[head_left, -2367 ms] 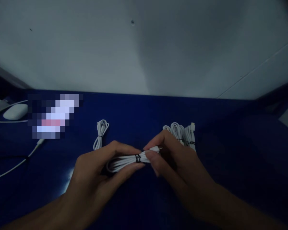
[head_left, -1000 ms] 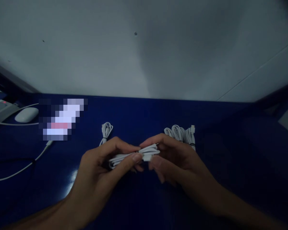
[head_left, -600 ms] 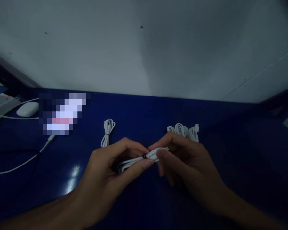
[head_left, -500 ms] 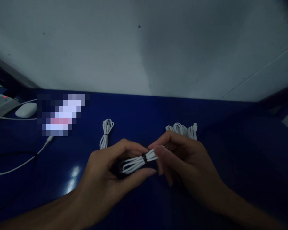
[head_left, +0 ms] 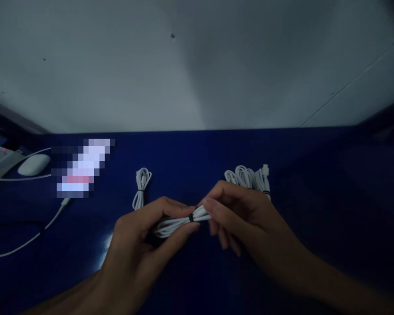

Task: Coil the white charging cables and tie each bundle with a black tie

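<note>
Between my hands is a coiled white cable [head_left: 172, 226], bound round its middle by a black tie [head_left: 191, 218]. My left hand [head_left: 136, 245] pinches the bundle beside the tie, thumb below and index finger above. The thumb and fingers of my right hand [head_left: 246, 218] close on its other end, hiding the tip there. Beyond my left hand lies another tied white cable [head_left: 141, 188] on the blue table [head_left: 184, 157]. Several more white cable bundles [head_left: 244, 176] lie side by side behind my right hand, partly covered by it.
At the left, a lit blurred screen [head_left: 85, 168] lies with a white cord [head_left: 26, 245] plugged into its near end. A rounded white case [head_left: 33, 165] and a white power strip [head_left: 1, 159] are farther left. A pale wall [head_left: 118, 78] rises behind the table.
My left thumb and index finger have closed onto the cable at the tie, where they were apart before. The right hand keeps its pinch. The view has shifted slightly.
</note>
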{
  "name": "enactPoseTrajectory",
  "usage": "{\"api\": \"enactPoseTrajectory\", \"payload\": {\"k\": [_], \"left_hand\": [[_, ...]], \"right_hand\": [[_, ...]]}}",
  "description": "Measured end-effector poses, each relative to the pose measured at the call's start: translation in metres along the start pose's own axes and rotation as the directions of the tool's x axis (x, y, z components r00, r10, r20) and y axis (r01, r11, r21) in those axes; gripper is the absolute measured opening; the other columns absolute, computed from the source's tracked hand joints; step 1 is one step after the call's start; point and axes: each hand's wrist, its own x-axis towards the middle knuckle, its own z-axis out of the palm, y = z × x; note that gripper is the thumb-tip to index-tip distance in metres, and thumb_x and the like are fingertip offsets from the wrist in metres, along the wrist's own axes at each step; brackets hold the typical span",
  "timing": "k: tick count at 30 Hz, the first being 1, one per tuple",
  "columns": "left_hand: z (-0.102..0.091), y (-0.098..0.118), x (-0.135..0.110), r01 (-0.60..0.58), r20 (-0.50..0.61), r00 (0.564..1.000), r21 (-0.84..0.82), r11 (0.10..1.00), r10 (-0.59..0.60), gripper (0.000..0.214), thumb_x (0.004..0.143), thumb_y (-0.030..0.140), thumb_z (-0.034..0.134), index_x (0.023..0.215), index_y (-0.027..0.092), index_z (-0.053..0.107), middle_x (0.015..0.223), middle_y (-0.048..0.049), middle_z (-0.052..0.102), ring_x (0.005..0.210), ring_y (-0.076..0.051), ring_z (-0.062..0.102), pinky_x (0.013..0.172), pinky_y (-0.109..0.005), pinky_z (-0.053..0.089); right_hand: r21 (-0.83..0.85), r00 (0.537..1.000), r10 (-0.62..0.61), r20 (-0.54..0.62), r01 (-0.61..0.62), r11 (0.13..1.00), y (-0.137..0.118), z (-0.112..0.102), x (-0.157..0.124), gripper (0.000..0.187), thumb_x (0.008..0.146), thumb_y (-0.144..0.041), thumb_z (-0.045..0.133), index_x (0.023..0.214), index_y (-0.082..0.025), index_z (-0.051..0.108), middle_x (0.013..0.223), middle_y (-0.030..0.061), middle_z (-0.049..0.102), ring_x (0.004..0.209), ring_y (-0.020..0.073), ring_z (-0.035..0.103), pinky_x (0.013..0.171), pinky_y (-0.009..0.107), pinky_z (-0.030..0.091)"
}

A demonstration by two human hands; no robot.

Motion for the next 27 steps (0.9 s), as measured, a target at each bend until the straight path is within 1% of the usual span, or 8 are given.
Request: {"api": "enactPoseTrajectory", "payload": {"k": [4,11,12,14,17,21,23,27], "left_hand": [[-0.0025,0.0027,-0.0003,0.011,0.021,1.0,-0.018,1.0,-0.011,0.019,0.104,0.019,0.08,0.117,0.033,0.08,0.112,0.0054,0.085,0.101,-0.015,0.081,0.083,-0.021,0.063],[-0.0041,0.0073,0.0004,0.061,0.055,0.997,-0.065,0.996,-0.057,0.017,0.106,0.022,0.078,0.117,0.034,0.082,0.112,0.005,0.085,0.102,-0.013,0.081,0.088,-0.019,0.063],[-0.0041,0.0076,0.001,0.068,0.054,0.996,-0.06,0.996,-0.065,0.015,0.106,0.024,0.078,0.116,0.034,0.082,0.11,0.0049,0.086,0.1,-0.013,0.081,0.086,-0.019,0.063],[-0.0035,0.0079,0.0023,0.071,0.043,0.997,-0.017,0.997,-0.07,0.01,0.105,0.026,0.079,0.113,0.033,0.082,0.103,0.0049,0.086,0.09,-0.013,0.081,0.074,-0.017,0.062],[-0.0014,0.0084,0.0041,0.019,-0.006,1.0,0.093,0.995,-0.018,0.009,0.102,0.027,0.082,0.11,0.032,0.082,0.091,0.0063,0.085,0.071,-0.011,0.076,0.057,-0.016,0.055],[0.0022,0.009,0.0038,-0.049,-0.071,0.996,0.169,0.984,0.062,0.021,0.096,0.025,0.088,0.111,0.036,0.08,0.086,0.0103,0.084,0.067,-0.009,0.076,0.06,-0.014,0.058],[0.0034,0.0085,0.0027,-0.049,-0.071,0.996,0.167,0.985,0.062,0.025,0.093,0.026,0.09,0.113,0.038,0.08,0.087,0.0111,0.084,0.065,-0.009,0.075,0.059,-0.013,0.058],[0.0043,0.0067,0.0007,-0.039,-0.076,0.996,0.163,0.986,0.052,0.024,0.094,0.027,0.09,0.112,0.04,0.081,0.088,0.0114,0.085,0.065,-0.009,0.076,0.058,-0.013,0.059]], "right_hand": [[0.024,1.0,0.011,0.016,-0.011,1.0,-0.0004,-0.0007,-0.0007,0.034,0.111,-0.051,0.069,0.093,-0.023,0.072,0.076,-0.0036,0.067,0.06,0.0078,0.06,0.053,0.017,0.048],[0.041,0.999,0.03,0.022,-0.03,0.999,0.001,-0.0006,-0.0001,0.043,0.11,-0.059,0.066,0.091,-0.021,0.072,0.072,-0.0029,0.065,0.056,0.0079,0.058,0.048,0.016,0.046],[0.042,0.999,0.03,0.017,-0.031,0.999,0.0012,-0.0005,0.0003,0.043,0.11,-0.059,0.066,0.091,-0.021,0.072,0.072,-0.0029,0.065,0.055,0.0078,0.057,0.048,0.016,0.046],[0.046,1.0,0.021,0.011,-0.021,0.999,0.0012,-0.0003,0.0011,0.04,0.111,-0.055,0.067,0.09,-0.021,0.072,0.072,-0.0033,0.066,0.055,0.0071,0.058,0.048,0.016,0.046],[0.058,1.0,-0.004,0.017,0.003,0.998,0.0002,-0.0001,0.0018,0.034,0.113,-0.044,0.068,0.089,-0.021,0.072,0.069,-0.0047,0.066,0.054,0.0049,0.058,0.048,0.013,0.044],[0.102,1.0,0.009,0.014,-0.011,0.995,-0.0021,-0.0007,0.0023,0.034,0.114,-0.044,0.065,0.091,-0.02,0.073,0.066,-0.0057,0.065,0.05,0.0033,0.057,0.046,0.011,0.042],[0.137,0.999,0.034,0.024,-0.037,0.99,-0.0025,-0.0016,0.0028,0.035,0.114,-0.048,0.064,0.094,-0.02,0.074,0.064,-0.0058,0.065,0.048,0.0035,0.056,0.044,0.011,0.042],[0.207,0.99,0.104,0.091,-0.121,0.971,-0.0016,-0.0039,0.0035,0.038,0.113,-0.053,0.064,0.097,-0.021,0.074,0.062,-0.0054,0.067,0.043,0.0047,0.056,0.041,0.011,0.041]]}}
